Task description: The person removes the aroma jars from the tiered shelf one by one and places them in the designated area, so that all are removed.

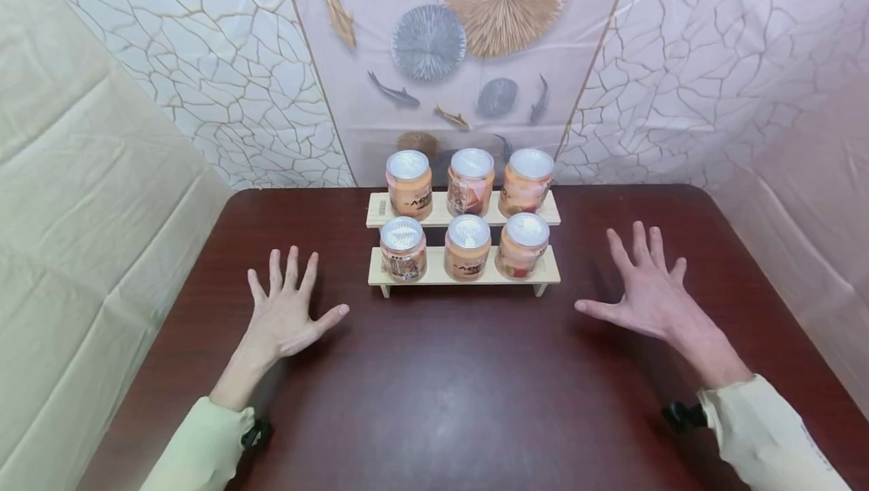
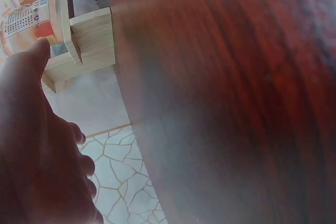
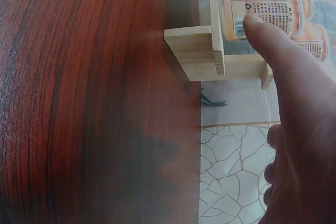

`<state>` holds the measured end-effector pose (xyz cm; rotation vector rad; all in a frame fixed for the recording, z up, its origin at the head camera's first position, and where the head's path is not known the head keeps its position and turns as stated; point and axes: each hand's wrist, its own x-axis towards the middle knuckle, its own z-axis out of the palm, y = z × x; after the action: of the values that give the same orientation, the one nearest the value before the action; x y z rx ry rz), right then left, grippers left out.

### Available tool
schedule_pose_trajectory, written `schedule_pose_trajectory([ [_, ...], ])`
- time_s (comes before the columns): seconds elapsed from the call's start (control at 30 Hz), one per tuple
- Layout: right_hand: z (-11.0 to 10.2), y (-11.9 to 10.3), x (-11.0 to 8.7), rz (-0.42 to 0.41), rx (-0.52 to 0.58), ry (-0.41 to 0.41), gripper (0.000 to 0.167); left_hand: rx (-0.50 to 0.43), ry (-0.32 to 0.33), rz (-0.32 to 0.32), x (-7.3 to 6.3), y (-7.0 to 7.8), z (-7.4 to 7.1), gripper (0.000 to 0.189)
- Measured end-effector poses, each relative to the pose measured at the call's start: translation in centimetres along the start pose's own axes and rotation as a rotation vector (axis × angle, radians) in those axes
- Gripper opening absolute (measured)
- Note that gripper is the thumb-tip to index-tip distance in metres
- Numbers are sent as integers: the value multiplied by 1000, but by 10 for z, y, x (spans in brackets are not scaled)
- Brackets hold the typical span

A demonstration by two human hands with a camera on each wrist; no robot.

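While hands (image 1: 284, 316) (image 1: 647, 296) flank jars (image 1: 467, 259), patterned backdrop (image 1: 251, 76) hangs behind brown table (image 1: 441, 370).

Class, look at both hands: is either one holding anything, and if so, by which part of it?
Nothing is held: the left hand and the right hand are both spread, apart from the jars.

Makeshift tabletop booth: patterned cloth backdrop (image 1: 244, 61), plain side drapes (image 1: 61, 250), dark wood-grain table (image 1: 434, 393).
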<state>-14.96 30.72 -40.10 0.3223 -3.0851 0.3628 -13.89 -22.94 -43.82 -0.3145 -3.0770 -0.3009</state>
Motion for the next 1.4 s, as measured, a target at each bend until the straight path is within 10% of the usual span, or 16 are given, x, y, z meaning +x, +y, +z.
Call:
schedule_pose_trajectory([
  [0.6,-5,-8,6,-67,41,81,126,-74,62,15,7,0,1,108],
  [0.8,-6,-14,9,-154,84,214,118,-135,218,97,13,7,4,100],
  [1.1,5,-34,18,-298,282,544,85,-230,274,236,29,25,9,90],
  [1.4,11,-49,22,-345,414,566,76,-248,309,316,40,40,22,74],
])
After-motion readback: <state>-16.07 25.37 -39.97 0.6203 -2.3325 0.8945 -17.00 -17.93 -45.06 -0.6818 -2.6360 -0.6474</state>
